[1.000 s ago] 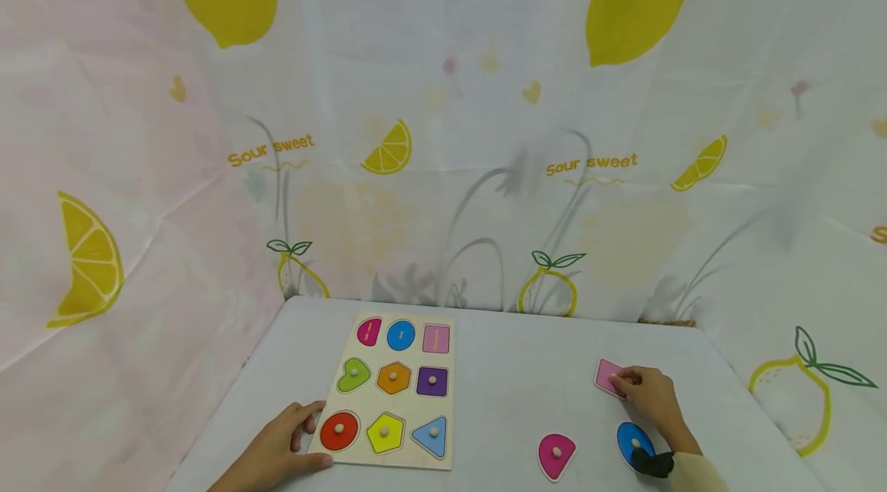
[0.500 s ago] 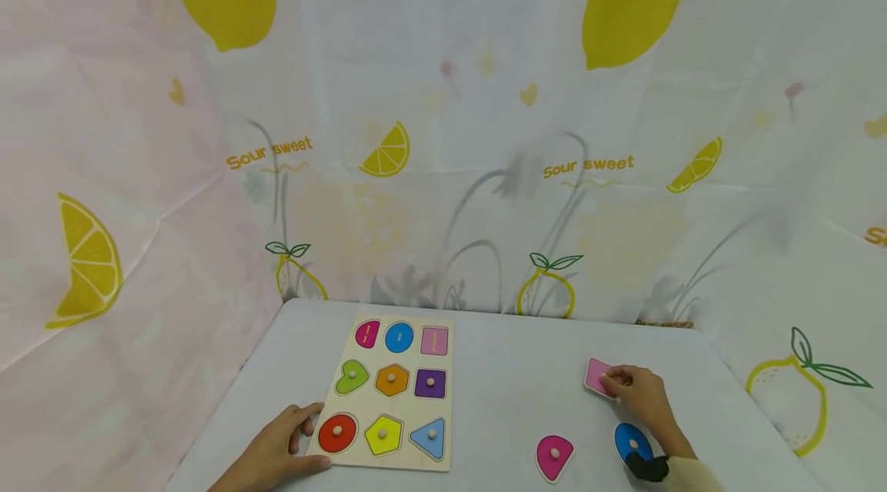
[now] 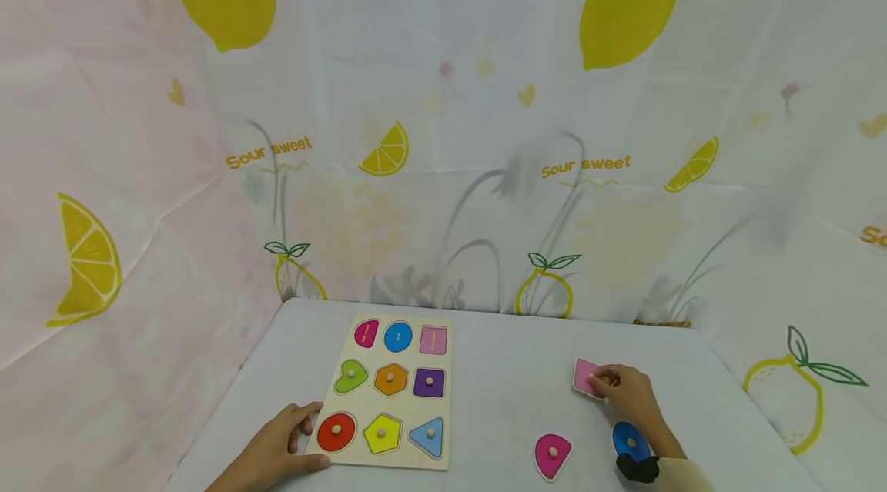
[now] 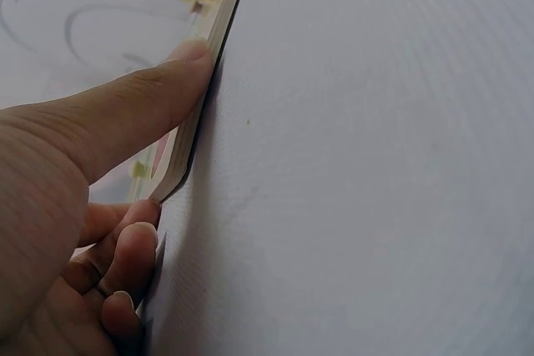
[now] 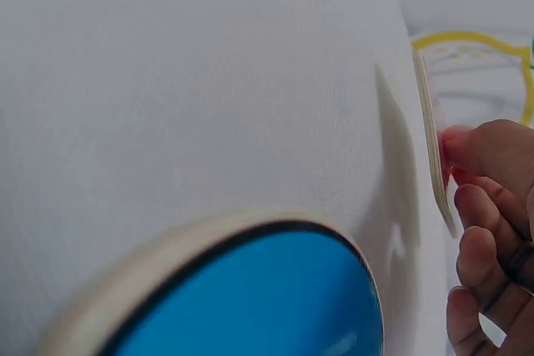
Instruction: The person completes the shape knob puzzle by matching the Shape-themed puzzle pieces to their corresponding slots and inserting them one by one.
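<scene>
Pink square puzzle piece hangs just above the white table, pinched in my right hand, while my half-curled left hand holds the wooden puzzle board at its near-left corner.

Left hand, thumb straight; right hand pinching

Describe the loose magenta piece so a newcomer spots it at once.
In the head view, find the white table, then look right of the puzzle board. The magenta piece lies there, nearer the viewer than the pink square in the right hand, left of the blue piece. Neither neighbour shares its deep magenta.
</scene>
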{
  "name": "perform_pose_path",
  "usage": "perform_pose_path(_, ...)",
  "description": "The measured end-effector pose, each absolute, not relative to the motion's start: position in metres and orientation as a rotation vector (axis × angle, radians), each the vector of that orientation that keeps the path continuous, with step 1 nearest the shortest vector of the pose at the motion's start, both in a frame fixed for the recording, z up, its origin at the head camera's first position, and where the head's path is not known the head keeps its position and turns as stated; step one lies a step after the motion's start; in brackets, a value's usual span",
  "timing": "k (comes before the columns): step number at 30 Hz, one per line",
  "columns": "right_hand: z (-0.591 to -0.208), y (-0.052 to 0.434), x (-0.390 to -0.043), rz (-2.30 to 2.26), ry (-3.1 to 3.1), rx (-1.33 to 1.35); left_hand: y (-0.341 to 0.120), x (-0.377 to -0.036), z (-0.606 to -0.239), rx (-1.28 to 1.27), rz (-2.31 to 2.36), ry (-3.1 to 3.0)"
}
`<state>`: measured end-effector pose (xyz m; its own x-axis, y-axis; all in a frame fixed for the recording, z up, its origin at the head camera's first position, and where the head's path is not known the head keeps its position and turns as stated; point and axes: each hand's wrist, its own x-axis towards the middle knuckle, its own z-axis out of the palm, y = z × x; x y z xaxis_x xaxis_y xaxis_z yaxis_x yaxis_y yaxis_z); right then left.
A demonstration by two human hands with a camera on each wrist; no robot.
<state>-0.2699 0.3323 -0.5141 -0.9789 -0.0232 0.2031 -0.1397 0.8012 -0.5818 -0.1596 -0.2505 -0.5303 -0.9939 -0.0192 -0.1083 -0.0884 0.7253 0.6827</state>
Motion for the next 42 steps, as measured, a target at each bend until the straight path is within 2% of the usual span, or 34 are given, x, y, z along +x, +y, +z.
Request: perform_pose_path(42,-0.511,0.269,-0.274,1.025,-2.739,0.226,-0.253,-0.159,-0.531,-0.036,1.142,2.832)
